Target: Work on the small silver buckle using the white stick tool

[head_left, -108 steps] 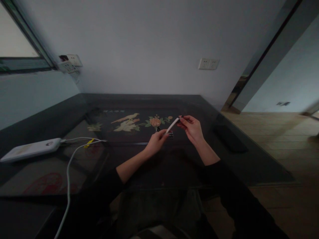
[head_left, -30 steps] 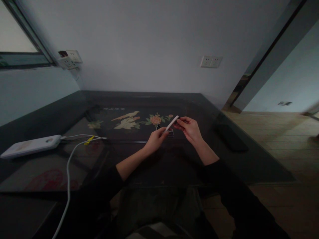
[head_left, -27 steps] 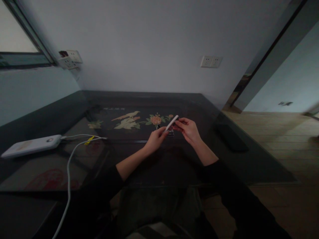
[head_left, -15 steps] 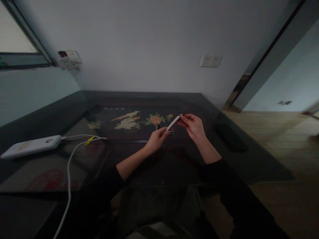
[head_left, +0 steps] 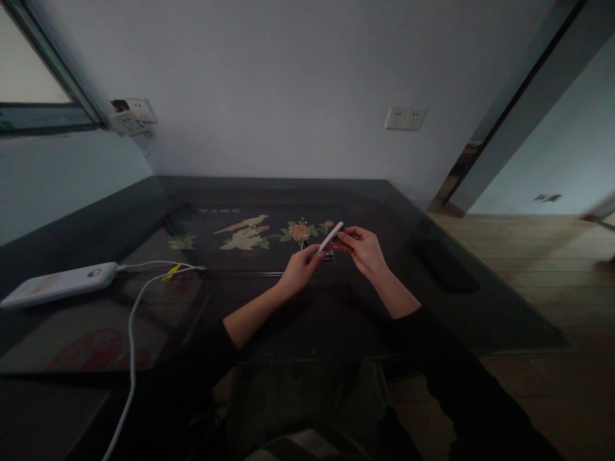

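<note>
Dim overall; flat, greyish light, source not clear. Brightest areas: dark-framed pale pane (head_left: 33, 57), upper left, and pale-blue painted wall (head_left: 552, 153), far right. Glossy black tabletop (head_left: 269, 320) carries dull reflections, thin glare line near centre. Black fabric sleeves (head_left: 461, 378) sink into shadow. Slim white bar (head_left: 331, 236) stands out; fingertip detail around it soft. Wide-angle stretch toward edges; tan plank floor (head_left: 504, 256) smeary at far right.
</note>
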{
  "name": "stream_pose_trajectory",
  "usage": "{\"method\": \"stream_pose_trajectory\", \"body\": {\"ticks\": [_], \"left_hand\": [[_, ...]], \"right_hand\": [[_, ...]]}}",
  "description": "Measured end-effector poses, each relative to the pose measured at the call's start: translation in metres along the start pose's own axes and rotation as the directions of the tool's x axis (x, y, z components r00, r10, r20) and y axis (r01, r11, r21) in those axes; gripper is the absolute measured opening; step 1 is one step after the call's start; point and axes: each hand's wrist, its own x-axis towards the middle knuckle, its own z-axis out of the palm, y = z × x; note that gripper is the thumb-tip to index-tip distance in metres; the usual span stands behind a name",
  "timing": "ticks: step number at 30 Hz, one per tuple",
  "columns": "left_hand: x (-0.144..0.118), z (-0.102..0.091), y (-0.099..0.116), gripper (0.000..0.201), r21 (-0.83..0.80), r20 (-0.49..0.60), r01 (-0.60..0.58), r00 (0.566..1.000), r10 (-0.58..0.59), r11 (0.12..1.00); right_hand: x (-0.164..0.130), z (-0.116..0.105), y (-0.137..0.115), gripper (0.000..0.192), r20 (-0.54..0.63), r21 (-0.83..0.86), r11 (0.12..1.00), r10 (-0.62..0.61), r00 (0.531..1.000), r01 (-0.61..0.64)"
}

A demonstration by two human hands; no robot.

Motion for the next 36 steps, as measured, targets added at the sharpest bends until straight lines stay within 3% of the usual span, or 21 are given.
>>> {"method": "stream_pose_trajectory", "body": {"ticks": [7, 17, 29, 36], "left_hand": [[-0.002, 0.0, 0.002, 0.034, 0.027, 0.023, -0.006, 1.0, 0.005, 1.0], [0.001, -0.001, 0.001, 0.035, 0.017, -0.002, 0.013, 1.0, -0.013, 1.0], [-0.003, 0.001, 0.003, 0.034, 0.004, 0.028, 0.012, 1.0, -0.012, 1.0], [-0.001, 0.003, -0.002, 0.033, 0.008, 0.02, -0.011, 1.0, 0.011, 1.0]], "right_hand": [[0.004, -0.006, -0.012, 0.03, -0.068, 0.054, 0.993, -0.105, 0.992, 0.108], [-0.001, 0.0, 0.003, 0.032, 0.041, -0.014, 0.999, 0.035, 0.999, -0.034], [0.005, -0.007, -0.015, 0.033, -0.067, -0.008, 0.995, -0.095, 0.993, 0.095], [0.002, -0.004, -0.01, 0.033, -0.054, 0.002, 0.998, -0.057, 0.997, 0.057]]}}
